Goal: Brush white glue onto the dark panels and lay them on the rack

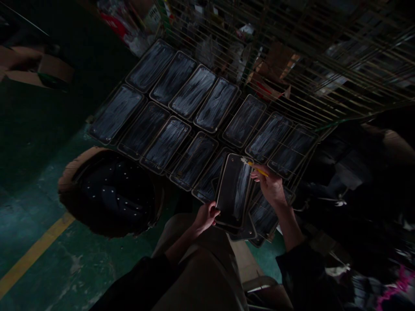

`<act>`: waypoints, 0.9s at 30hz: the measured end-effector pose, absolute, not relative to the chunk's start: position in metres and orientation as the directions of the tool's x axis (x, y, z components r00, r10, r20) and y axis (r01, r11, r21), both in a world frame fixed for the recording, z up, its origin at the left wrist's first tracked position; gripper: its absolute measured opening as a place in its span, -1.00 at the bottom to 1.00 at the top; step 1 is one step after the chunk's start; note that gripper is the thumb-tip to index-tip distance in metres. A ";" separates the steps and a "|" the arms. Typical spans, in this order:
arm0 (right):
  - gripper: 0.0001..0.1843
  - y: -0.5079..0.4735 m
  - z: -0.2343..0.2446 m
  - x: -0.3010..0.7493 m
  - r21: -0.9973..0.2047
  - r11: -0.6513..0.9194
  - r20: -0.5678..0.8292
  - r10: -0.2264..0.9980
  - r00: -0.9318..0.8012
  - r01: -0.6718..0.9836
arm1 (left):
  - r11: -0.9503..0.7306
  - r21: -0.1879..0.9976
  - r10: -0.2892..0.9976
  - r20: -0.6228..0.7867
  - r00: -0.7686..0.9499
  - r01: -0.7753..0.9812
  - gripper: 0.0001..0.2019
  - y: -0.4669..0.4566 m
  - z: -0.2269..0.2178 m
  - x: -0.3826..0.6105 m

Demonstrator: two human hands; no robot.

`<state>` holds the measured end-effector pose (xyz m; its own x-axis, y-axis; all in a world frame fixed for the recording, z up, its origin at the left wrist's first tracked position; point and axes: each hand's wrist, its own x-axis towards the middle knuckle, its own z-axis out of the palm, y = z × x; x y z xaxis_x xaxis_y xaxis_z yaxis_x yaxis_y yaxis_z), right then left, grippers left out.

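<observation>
My left hand (206, 217) grips the lower left edge of a dark rectangular panel (231, 194) with rounded corners and a pale rim. Whitish streaks cover the panel's right side, while its left side looks plain and dark. In my right hand (270, 186) is a yellow-handled brush (257, 167), its pale bristles at the panel's top right corner. Similar panels lie under and around the held one. One streaked panel (266, 211) sits just below my right wrist, partly hidden by it.
Several streaked panels (193, 91) lie in rows on a wire rack. A wire cage (311, 99) stands behind, with bags and cartons beyond it. At left, a round container (74, 185) holds dark pieces with shiny dots. An open cardboard box (53, 69) stands on the green floor.
</observation>
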<state>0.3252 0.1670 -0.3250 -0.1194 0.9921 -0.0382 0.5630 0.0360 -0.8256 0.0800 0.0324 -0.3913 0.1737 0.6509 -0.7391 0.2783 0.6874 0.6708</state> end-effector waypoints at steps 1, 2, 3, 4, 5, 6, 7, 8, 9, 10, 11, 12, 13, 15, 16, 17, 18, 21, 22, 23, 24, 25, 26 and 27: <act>-0.68 0.168 -0.326 0.323 -0.810 0.068 -0.006 0.992 -0.124 0.582 | 0.686 0.670 0.652 -0.739 0.170 0.282 -0.96 0.032 -0.392 0.080; -0.68 0.166 -0.327 0.320 -0.787 0.096 0.008 0.989 -0.145 0.610 | 0.688 0.667 0.650 -0.742 0.165 0.286 -0.95 0.032 -0.392 0.080; -0.68 0.161 -0.328 0.317 -0.755 0.122 0.008 0.984 -0.176 0.645 | 0.692 0.662 0.647 -0.746 0.159 0.289 -0.93 0.031 -0.392 0.080; -0.68 0.152 -0.330 0.313 -0.718 0.148 -0.003 0.976 -0.216 0.680 | 0.697 0.657 0.644 -0.750 0.151 0.288 -0.92 0.031 -0.392 0.080; -0.67 0.141 -0.330 0.310 -0.680 0.171 -0.031 0.965 -0.261 0.713 | 0.702 0.655 0.643 -0.752 0.146 0.281 -0.92 0.032 -0.391 0.080; -0.67 0.126 -0.330 0.306 -0.648 0.190 -0.066 0.951 -0.303 0.738 | 0.706 0.655 0.643 -0.752 0.143 0.270 -0.91 0.032 -0.390 0.080; -0.66 0.110 -0.329 0.302 -0.625 0.206 -0.102 0.935 -0.340 0.753 | 0.710 0.656 0.643 -0.752 0.143 0.257 -0.91 0.032 -0.389 0.079; -0.64 0.091 -0.327 0.298 -0.615 0.215 -0.143 0.915 -0.376 0.758 | 0.714 0.657 0.643 -0.752 0.145 0.242 -0.91 0.032 -0.388 0.079; -0.63 0.073 -0.324 0.294 -0.620 0.217 -0.172 0.900 -0.401 0.754 | 0.718 0.658 0.643 -0.752 0.144 0.228 -0.91 0.033 -0.387 0.079; -0.60 0.054 -0.320 0.290 -0.632 0.214 -0.200 0.884 -0.423 0.745 | 0.722 0.657 0.642 -0.753 0.145 0.218 -0.92 0.033 -0.386 0.079; -0.58 0.038 -0.315 0.287 -0.647 0.196 -0.234 0.869 -0.437 0.737 | 0.728 0.653 0.637 -0.757 0.144 0.211 -0.91 0.033 -0.386 0.079; -0.55 0.023 -0.310 0.285 -0.661 0.168 -0.273 0.854 -0.443 0.731 | 0.734 0.647 0.632 -0.762 0.143 0.206 -0.91 0.033 -0.386 0.078; -0.54 0.012 -0.305 0.283 -0.675 0.127 -0.322 0.836 -0.445 0.727 | 0.738 0.643 0.627 -0.765 0.144 0.203 -0.91 0.032 -0.387 0.078; -0.57 -0.001 -0.296 0.283 -0.699 0.024 -0.416 0.799 -0.434 0.715 | 0.743 0.640 0.623 -0.768 0.147 0.194 -0.90 0.032 -0.388 0.078; -0.61 -0.002 -0.291 0.283 -0.713 -0.027 -0.450 0.784 -0.427 0.701 | 0.746 0.639 0.622 -0.769 0.147 0.189 -0.90 0.031 -0.389 0.077; -0.64 0.001 -0.288 0.284 -0.730 -0.080 -0.474 0.775 -0.418 0.679 | 0.749 0.637 0.621 -0.771 0.141 0.185 -0.90 0.031 -0.389 0.076; -0.66 0.005 -0.285 0.285 -0.748 -0.133 -0.492 0.769 -0.408 0.650 | 0.753 0.634 0.618 -0.773 0.140 0.177 -0.89 0.031 -0.389 0.075; -0.66 0.030 -0.283 0.288 -0.787 -0.288 -0.551 0.726 -0.411 0.545 | 0.761 0.637 0.612 -0.768 0.187 0.126 -0.88 0.030 -0.387 0.071; -0.64 0.040 -0.286 0.288 -0.792 -0.332 -0.570 0.703 -0.426 0.512 | 0.757 0.644 0.616 -0.759 0.211 0.108 -0.87 0.029 -0.387 0.070; -0.63 0.051 -0.290 0.288 -0.797 -0.362 -0.580 0.682 -0.446 0.483 | 0.751 0.652 0.621 -0.750 0.230 0.098 -0.87 0.028 -0.387 0.068; -0.61 0.061 -0.296 0.288 -0.802 -0.382 -0.582 0.671 -0.460 0.459 | 0.746 0.659 0.625 -0.743 0.239 0.099 -0.86 0.027 -0.388 0.067; -0.61 0.070 -0.303 0.288 -0.808 -0.396 -0.579 0.672 -0.461 0.437 | 0.740 0.664 0.629 -0.741 0.236 0.110 -0.86 0.026 -0.389 0.067; -0.61 0.080 -0.310 0.289 -0.814 -0.406 -0.571 0.687 -0.449 0.415 | 0.734 0.668 0.633 -0.739 0.229 0.127 -0.86 0.026 -0.390 0.066; -0.61 0.089 -0.317 0.290 -0.822 -0.410 -0.558 0.713 -0.424 0.395 | 0.728 0.671 0.637 -0.738 0.221 0.142 -0.86 0.026 -0.391 0.066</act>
<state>0.2896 0.0887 -0.3172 -0.4236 0.7133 -0.5584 0.3947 -0.4095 -0.8225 0.0660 0.0255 -0.3914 0.2214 0.6370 -0.7384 0.1417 0.7281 0.6706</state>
